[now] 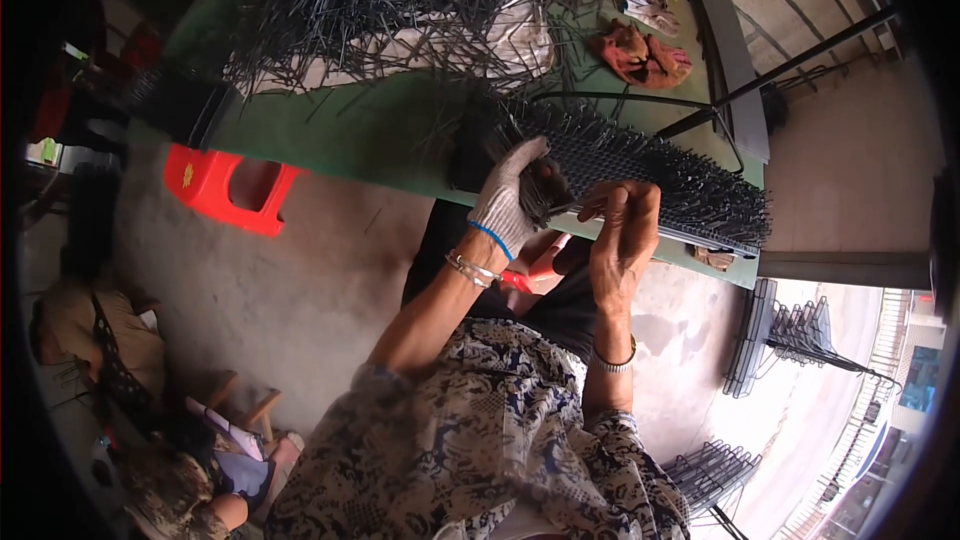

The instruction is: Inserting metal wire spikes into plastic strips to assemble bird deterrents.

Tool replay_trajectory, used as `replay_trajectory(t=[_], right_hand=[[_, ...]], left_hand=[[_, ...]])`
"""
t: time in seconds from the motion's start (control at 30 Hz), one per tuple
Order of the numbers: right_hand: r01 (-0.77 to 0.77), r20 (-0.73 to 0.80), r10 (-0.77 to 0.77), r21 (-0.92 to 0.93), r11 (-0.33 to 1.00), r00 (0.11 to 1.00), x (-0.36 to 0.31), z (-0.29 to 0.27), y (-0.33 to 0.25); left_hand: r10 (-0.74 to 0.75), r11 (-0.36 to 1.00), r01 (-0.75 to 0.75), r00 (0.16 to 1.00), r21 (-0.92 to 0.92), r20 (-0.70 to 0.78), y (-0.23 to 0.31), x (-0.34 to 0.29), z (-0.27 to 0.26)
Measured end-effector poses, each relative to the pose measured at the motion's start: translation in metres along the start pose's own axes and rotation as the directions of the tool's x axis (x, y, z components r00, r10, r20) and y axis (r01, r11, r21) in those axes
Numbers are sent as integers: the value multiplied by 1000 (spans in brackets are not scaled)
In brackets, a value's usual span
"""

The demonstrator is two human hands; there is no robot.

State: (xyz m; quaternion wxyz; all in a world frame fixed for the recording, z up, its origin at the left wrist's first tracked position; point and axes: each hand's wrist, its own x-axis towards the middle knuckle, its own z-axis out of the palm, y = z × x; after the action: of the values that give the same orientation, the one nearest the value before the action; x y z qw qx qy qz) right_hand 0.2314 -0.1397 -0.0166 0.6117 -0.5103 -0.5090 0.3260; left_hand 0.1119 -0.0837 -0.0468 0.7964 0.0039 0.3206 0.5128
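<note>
My left hand (505,202), in a white knit glove with a blue cuff, is closed around a bundle of thin dark rods (546,185). Beside it, my bare right hand (625,230) has its thumb and fingers pinched together at the near edge of a long black rack (590,158). Whatever sits between those fingertips is too small to make out. Rows of small holes show in the rack's near left part, and dark rods stand up thickly (700,185) over its right and far sides.
A large heap of loose dark rods (400,0) lies on pale sacking (520,35) on the green table (330,130). A red cloth (645,55) lies at the back right. A red plastic stool (225,190) stands left. Other people (120,340) sit at lower left. Black wire racks (800,330) stand right.
</note>
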Motion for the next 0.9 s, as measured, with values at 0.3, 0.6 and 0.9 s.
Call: replay_trajectory(t=[0.3, 0.6, 0.9], right_hand=[[92, -265, -140, -184, 979, 954, 24, -23, 19], [245, -52, -323, -539, 806, 945, 76, -6, 62], [368, 238, -282, -653, 662, 929, 90, -2, 70]], left_hand=[[-243, 933, 212, 967, 292, 74, 1, -16, -31], [-299, 914, 270, 953, 304, 52, -26, -37, -35], [-314, 900, 280, 948, 334, 51, -36, -36, -42]])
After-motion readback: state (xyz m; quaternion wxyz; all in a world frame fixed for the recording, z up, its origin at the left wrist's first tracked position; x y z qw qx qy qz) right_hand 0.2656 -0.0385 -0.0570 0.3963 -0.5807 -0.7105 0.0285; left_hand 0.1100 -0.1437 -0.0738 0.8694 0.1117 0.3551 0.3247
